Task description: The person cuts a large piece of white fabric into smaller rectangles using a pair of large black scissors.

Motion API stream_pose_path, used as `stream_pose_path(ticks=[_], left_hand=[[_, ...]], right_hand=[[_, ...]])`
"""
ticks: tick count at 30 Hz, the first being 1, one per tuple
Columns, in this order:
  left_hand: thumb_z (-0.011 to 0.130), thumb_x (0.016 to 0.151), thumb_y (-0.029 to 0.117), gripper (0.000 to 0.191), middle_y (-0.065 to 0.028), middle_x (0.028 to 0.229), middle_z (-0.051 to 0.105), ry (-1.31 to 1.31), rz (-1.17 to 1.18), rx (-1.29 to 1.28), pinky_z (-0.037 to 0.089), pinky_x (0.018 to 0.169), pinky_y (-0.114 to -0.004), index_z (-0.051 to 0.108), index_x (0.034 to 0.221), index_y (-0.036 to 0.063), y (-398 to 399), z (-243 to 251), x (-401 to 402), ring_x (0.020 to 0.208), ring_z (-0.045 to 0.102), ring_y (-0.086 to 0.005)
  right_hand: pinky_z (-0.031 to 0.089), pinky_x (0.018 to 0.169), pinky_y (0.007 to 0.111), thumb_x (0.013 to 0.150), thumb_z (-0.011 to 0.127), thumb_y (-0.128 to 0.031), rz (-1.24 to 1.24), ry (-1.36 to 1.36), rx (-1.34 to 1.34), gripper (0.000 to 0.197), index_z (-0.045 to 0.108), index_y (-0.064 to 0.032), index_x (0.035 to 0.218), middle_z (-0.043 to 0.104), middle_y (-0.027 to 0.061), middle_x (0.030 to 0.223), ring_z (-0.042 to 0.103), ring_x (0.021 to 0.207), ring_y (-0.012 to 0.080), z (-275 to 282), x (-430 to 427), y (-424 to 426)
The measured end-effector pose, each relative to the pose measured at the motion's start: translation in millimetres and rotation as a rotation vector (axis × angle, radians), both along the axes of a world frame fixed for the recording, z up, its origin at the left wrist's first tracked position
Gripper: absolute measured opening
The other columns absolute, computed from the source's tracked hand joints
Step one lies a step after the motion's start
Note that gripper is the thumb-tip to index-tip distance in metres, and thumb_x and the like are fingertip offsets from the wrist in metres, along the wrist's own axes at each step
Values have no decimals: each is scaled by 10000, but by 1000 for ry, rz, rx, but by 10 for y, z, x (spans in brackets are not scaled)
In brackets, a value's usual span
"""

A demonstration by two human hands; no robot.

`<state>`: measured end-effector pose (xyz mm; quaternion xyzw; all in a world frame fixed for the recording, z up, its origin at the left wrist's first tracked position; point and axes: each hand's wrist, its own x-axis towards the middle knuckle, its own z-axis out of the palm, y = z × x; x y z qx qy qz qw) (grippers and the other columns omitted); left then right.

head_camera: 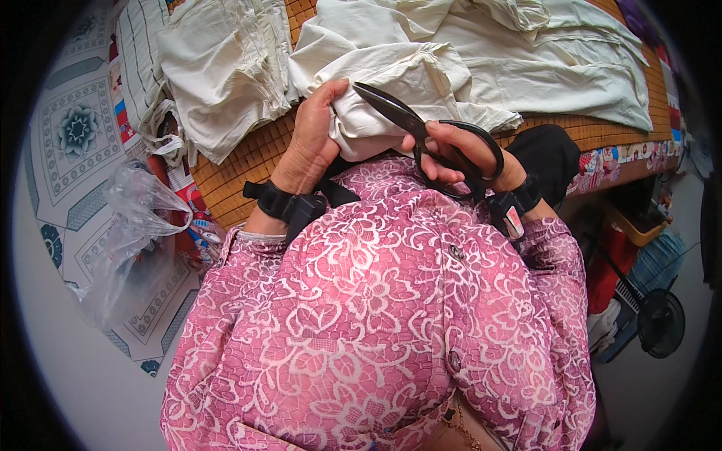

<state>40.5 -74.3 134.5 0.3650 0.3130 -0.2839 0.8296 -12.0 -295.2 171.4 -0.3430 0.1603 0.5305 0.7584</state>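
My left hand (316, 127) grips the near edge of a crumpled white cloth (389, 67), thumb on top. Black-handled scissors (392, 107) lie in my right hand (459, 149), with its fingers about the handle loops. Their blades look closed and point up and left over the cloth, the tip close to my left thumb. The cloth spreads across a woven bamboo mat (271, 152). Left of it lies a folded white cloth (214, 84) with frayed edges, beside a striped cloth (138, 62).
A clear plastic bag (138, 208) hangs at the mat's left edge. Patterned tiles (76, 129) cover the floor there. On the right, below the bed-like surface, are a small black fan (661, 322) and a yellow-rimmed container (637, 231). A black-clad knee (544, 158) rests near the mat's edge.
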Motion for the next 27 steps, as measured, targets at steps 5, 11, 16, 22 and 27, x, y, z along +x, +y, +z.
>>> stream_pose_path(ticks=[5, 11, 16, 22, 27], left_hand=[[517, 840, 121, 262, -107, 937, 591, -3, 2, 46, 492, 798, -297, 525, 1021, -68, 0, 11, -12, 839, 593, -181], [517, 842, 124, 271, -112, 940, 594, -1, 3, 17, 496, 789, -295, 522, 1021, -79, 9, -43, -26, 836, 596, -181], [521, 837, 118, 280, -125, 952, 592, -4, 27, 1, 501, 784, -300, 518, 1030, -83, 20, -103, -38, 841, 597, -187], [529, 833, 111, 261, -114, 962, 599, 23, 17, -14, 489, 810, -323, 521, 1045, -41, 19, -63, -44, 848, 597, -200], [534, 829, 120, 304, -131, 961, 591, 17, 34, -7, 500, 788, -309, 511, 1044, -94, 17, -107, -64, 848, 599, -195]], right_hand=[[329, 340, 182, 954, 289, -358, 37, -13, -1, 449, 424, 19, 1155, 556, 88, 667, 399, 406, 66, -6, -19, -44], [324, 338, 184, 954, 283, -361, -12, -6, 18, 453, 426, 21, 1150, 558, 93, 678, 407, 417, 65, -39, -3, -4], [322, 333, 186, 954, 281, -362, 18, 0, 21, 456, 421, 24, 1151, 558, 92, 677, 404, 415, 64, -12, -1, -27], [325, 331, 188, 953, 282, -362, -6, 34, 18, 454, 419, 23, 1152, 555, 96, 671, 401, 409, 63, 20, -2, -8], [325, 332, 187, 953, 289, -357, -22, 41, 12, 448, 426, 22, 1149, 556, 98, 664, 396, 401, 64, -9, 18, 21]])
